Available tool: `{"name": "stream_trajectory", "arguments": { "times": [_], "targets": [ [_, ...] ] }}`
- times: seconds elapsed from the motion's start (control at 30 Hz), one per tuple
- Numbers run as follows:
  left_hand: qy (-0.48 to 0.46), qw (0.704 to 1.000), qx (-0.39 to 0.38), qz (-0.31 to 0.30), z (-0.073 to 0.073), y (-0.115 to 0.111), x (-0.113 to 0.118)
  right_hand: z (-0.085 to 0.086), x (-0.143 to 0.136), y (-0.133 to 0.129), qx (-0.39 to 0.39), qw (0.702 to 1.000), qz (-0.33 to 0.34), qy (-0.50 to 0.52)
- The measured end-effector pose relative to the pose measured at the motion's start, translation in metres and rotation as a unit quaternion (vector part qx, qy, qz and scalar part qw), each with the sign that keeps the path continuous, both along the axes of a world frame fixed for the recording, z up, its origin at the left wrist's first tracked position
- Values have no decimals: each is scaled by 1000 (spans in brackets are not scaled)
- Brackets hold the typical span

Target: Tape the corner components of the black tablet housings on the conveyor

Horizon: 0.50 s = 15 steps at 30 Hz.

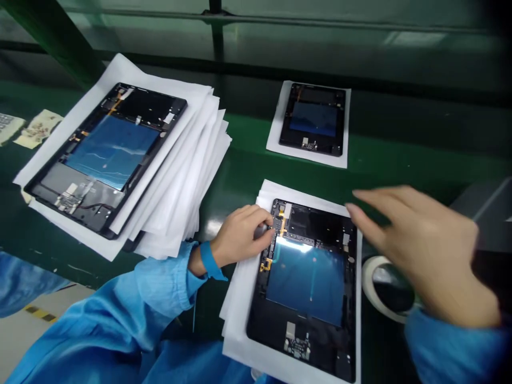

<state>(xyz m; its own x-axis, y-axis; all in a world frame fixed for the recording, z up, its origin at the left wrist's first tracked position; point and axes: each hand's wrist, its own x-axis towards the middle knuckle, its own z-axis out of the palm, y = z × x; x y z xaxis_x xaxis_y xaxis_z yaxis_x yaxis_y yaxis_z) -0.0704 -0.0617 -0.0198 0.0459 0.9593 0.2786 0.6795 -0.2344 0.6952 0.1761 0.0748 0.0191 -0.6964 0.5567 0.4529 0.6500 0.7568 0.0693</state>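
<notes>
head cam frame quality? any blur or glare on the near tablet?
Head view: right hand is motion-blurred, edges smeared; left hand fairly sharp, resting at the near tablet's upper-left edge. Head view: bright glare strip along the top of its blue panel. Head view: far tablet and the stacked one soft but readable; top-right corner dark; the green surface shows dull reflections.

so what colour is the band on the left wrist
Blue, a strap just behind the left hand, close in shade to the sleeve; the head view shows it.

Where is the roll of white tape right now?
The roll of white tape lies low on the right in the head view, beside the nearest open black tablet, under the right hand.
</notes>
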Motion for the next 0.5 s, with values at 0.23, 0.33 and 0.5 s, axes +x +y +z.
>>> {"name": "stream_trajectory", "arguments": {
  "times": [0.23,0.33,0.5],
  "targets": [
    [13,999,-52,-7,-7,-9,-1,-13,-101,122,-134,969,0,-209],
    [13,997,-73,-25,-8,-10,-1,-26,-122,144,-159,961,67,-217],
    [-3,993,-115,-29,-7,-6,-5,-14,-124,148,-165,968,121,-144]
  ]
}}
